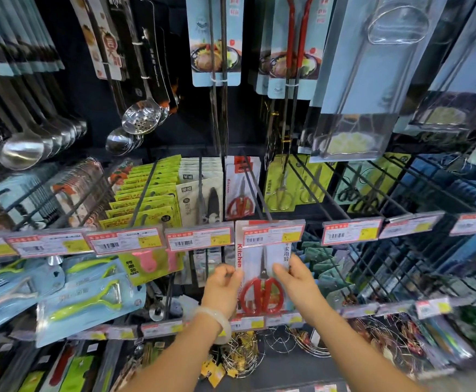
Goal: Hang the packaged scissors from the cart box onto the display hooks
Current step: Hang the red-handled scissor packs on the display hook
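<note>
A flat white card package holding red-handled steel scissors (262, 281) under clear plastic is held upright in front of the display, its top edge tucked behind a glossy red-and-white price label strip (272, 234) at the end of a dark metal display hook (255, 188). The left edge of the package is pinched by the left hand (222, 287), whose fingers are curled onto it, and a pale, smooth bangle (217, 323) is worn on that wrist. The right edge is gripped by the right hand (296, 278), with the thumb laid over the front face and the fingers wrapped behind. Further back on the same hook, a matching package of red-handled scissors (241, 188) is hung. To the left of the held package, yellow-green card packs (149, 193) are ranked in a dense row, and below those, light blue blister packs with lime-green peelers (89, 301) are seen. Above the held package, polished steel ladles (24, 149) and a perforated skimmer (140, 118) are suspended. Below it, loops of thin wire (242, 355) are piled.
</note>
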`<state>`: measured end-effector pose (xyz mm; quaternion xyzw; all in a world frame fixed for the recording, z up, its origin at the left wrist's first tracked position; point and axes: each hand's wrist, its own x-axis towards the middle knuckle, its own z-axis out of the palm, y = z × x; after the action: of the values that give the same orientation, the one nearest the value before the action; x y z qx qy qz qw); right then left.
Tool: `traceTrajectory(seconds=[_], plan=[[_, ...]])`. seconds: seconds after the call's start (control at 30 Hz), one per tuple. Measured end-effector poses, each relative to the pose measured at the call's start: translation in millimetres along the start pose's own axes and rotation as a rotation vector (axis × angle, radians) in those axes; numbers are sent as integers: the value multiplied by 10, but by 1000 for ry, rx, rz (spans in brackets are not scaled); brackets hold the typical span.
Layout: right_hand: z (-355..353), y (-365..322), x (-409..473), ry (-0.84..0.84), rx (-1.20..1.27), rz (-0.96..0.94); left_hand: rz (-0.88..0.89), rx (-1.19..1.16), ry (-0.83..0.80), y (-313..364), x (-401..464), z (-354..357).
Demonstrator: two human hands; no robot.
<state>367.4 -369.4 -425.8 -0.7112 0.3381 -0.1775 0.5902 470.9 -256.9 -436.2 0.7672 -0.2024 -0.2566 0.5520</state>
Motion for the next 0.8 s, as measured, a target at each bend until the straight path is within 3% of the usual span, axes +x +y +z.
traceTrajectory(seconds=[0.13, 0.27, 0.43, 0.53, 0.67, 0.8], plan=[[4, -5, -15, 31, 97, 51, 47, -12, -42, 13, -36, 27], [42, -138, 118, 33, -23, 97, -27, -29, -16, 69, 69, -6], [108, -192, 423, 100, -136, 181, -140, 155, -56, 231, 194, -49], [122, 5, 463, 176, -361, 296, -202, 359, -103, 191, 133, -94], [333, 81, 184, -108, -759, 246, -139, 807, -80, -70, -87, -288], [866, -102, -121, -364, -1060, -72, -111, 1061, -18, -188, -449, -701]])
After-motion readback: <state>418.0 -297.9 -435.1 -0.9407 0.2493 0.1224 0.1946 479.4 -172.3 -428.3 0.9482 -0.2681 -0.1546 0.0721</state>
